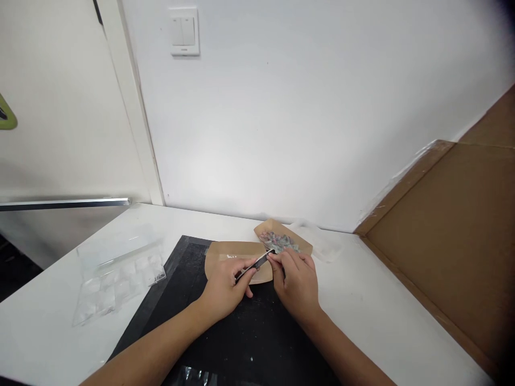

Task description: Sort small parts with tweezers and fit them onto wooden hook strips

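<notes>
My left hand (225, 287) is closed around a thin dark strip with a light edge (258, 263), which slants up to the right. The fingertips of my right hand (295, 279) are pinched at the strip's upper right end. Below and behind the strip lies a brown paper tray (217, 257) with a few small white bits in it. Behind my right hand, a second brown paper tray (304, 246) holds a pile of small pinkish and greenish pieces (277, 240). Whether my right fingers hold anything besides the strip's end is hidden.
A black mat (249, 332) with small white specks lies under my hands on the white table (358, 305). Clear plastic compartment boxes (120, 279) stand at the left. Crumpled clear plastic (322, 241) lies by the wall, and a cardboard sheet (450, 225) stands at the right.
</notes>
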### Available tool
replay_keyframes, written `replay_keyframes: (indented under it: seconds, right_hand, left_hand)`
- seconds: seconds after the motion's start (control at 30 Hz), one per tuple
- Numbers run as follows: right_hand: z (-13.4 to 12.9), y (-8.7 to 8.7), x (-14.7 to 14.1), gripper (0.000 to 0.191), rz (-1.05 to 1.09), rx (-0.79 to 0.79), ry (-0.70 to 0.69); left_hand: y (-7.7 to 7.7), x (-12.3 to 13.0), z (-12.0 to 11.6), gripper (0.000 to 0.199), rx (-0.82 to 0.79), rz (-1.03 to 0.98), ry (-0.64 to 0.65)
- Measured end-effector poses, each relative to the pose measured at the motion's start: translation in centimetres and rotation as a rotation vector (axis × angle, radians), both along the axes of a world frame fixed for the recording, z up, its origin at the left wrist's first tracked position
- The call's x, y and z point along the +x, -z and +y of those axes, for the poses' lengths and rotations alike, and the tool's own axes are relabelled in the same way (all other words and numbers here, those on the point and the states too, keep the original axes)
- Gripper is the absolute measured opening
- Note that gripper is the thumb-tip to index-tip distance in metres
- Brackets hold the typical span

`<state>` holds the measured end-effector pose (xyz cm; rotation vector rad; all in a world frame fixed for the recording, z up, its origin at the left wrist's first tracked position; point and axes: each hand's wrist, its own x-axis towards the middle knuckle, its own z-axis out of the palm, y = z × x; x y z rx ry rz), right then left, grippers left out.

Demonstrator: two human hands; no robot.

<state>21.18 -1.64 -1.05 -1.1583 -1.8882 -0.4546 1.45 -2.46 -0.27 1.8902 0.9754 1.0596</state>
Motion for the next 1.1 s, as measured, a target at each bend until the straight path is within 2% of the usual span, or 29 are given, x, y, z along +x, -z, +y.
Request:
replay_keyframes:
  seconds: [0.2,0.4,0.5,0.6,0.83,1.0,1.1]
  right_hand:
    - [-0.54,0.15,-0.82,0.021,-0.049,-0.039,-0.069]
    - [-0.02,-0.14,-0.15,0.02,-0.021,0.006,0.019]
    - [-0.03,-0.1,-0.19,0.021,-0.031,-0.023,-0.03]
    - [-0.38,-0.06,-0.61,0.023,-0.069,-0.052,-0.087]
    - [-0.13,-0.17,-0.13,0.02,-0.017,-0.028,0.016]
    - [-0.45,0.02,-0.6,0.021,-0.04,-0.079,-0.082]
    - [-0.61,-0.08,-0.73,0.021,-0.042,-0.06,-0.064]
  left_hand:
    - [0.34,-0.02,0.16,0.039,0.014,0.026,-0.027]
    - [0.59,-0.03,0.18,0.039,0.018,0.044,-0.038]
    - [0.75,0.01,0.17,0.039,0.017,0.054,-0.044]
    - [0.59,0.08,0.16,0.039,0.019,0.045,-0.036]
    - [0.17,0.04,0.14,0.038,0.043,0.062,-0.05]
    - [0.31,0.05,0.23,0.037,0.04,0.022,-0.036]
    - [0.02,0.11,0.16,0.036,0.056,0.009,-0.036]
